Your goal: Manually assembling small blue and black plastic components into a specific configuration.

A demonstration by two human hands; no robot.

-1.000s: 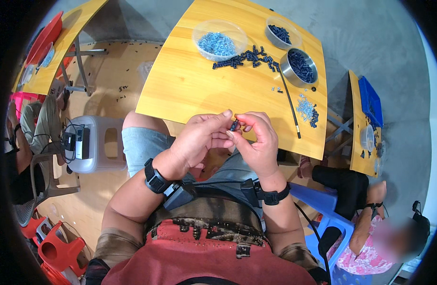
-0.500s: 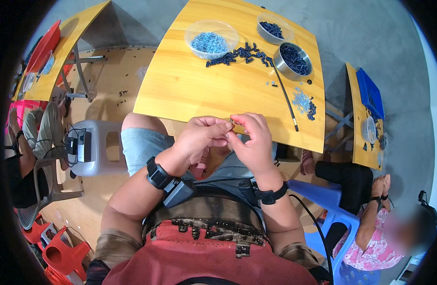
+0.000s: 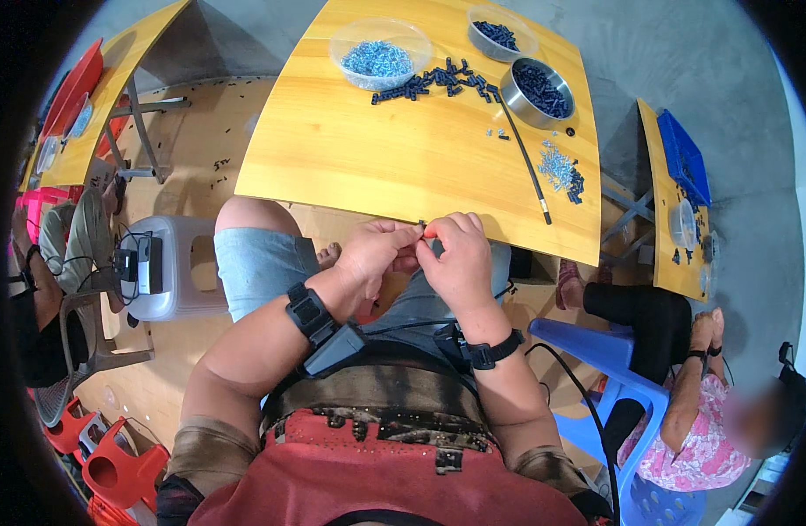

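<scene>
My left hand (image 3: 372,252) and my right hand (image 3: 461,263) meet just off the near edge of the wooden table (image 3: 359,167). Both are closed, fingertips pinching together on a small dark piece (image 3: 421,224), mostly covered by the fingers. Beyond them lie a scattered heap of small black parts (image 3: 454,77), a clear plastic bowl of tiny bluish metal bits (image 3: 377,59) and a thin black rod (image 3: 527,162). To the right, a pile of small silvery-blue bits (image 3: 556,167) touches a few black parts (image 3: 576,188).
A steel bowl (image 3: 524,107) and a clear tub (image 3: 482,44), both with black parts, stand at the table's far right. A person in a pink patterned top (image 3: 696,434) sits on the right by a blue chair (image 3: 587,346). A grey stool (image 3: 179,289) stands left.
My hands have drawn slightly closer together at the fingertips, and the right fingers have curled in more. The table and its contents appear shifted a little up in the view.
</scene>
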